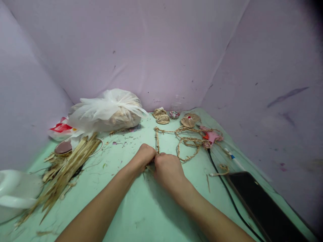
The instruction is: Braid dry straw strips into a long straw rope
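My left hand [145, 155] and my right hand [169, 169] are closed side by side above the table, knuckles almost touching. Both grip the near end of a braided fibre rope [157, 140], and a few loose strands poke out below the fingers. From my hands the rope runs straight away from me, bends at a far corner, then goes right into loose loops. Those loops lie beside a pink glue gun [213, 137]. My fingertips and the exact grip are hidden behind the knuckles.
On the left lie a bundle of dried fibre strips [73, 168], a white plastic jug [19, 193] and a tied white plastic bag [111, 111]. Woven discs [163, 119] and a jar of beads [174, 114] stand at the back. A dark phone [262, 205] and a black cable [227, 191] are right.
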Motion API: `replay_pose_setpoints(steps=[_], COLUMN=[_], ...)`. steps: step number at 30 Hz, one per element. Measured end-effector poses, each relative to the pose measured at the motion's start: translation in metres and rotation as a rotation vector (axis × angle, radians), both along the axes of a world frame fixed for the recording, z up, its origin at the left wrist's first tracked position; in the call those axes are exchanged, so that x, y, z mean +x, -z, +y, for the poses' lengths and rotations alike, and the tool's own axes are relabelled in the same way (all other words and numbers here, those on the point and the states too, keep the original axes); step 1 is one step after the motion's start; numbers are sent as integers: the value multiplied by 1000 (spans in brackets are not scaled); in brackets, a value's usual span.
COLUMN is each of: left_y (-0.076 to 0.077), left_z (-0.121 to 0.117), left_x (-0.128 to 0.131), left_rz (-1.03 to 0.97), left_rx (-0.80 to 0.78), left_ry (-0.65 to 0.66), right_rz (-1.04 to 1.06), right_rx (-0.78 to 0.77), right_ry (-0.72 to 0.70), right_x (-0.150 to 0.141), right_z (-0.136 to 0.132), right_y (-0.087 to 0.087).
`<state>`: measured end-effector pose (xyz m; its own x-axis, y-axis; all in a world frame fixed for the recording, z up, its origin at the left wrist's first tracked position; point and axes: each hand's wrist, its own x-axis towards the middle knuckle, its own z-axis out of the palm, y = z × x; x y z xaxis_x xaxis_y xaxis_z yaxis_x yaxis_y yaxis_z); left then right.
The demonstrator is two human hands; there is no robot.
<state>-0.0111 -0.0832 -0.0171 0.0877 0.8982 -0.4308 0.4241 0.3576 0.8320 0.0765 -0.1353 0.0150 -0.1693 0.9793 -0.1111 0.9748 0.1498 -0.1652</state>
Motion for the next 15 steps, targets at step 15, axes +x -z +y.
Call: replay_pose_setpoints(steps=[15], left_y=[-15], left_z=[1], left_x=[-18], left_rz=[-244], left_rx=[-46], left_ry=[246], right_rz=[506], right_rx=[30], right_ry=[256], right_x=[41], right_z=[23], right_y=[-4])
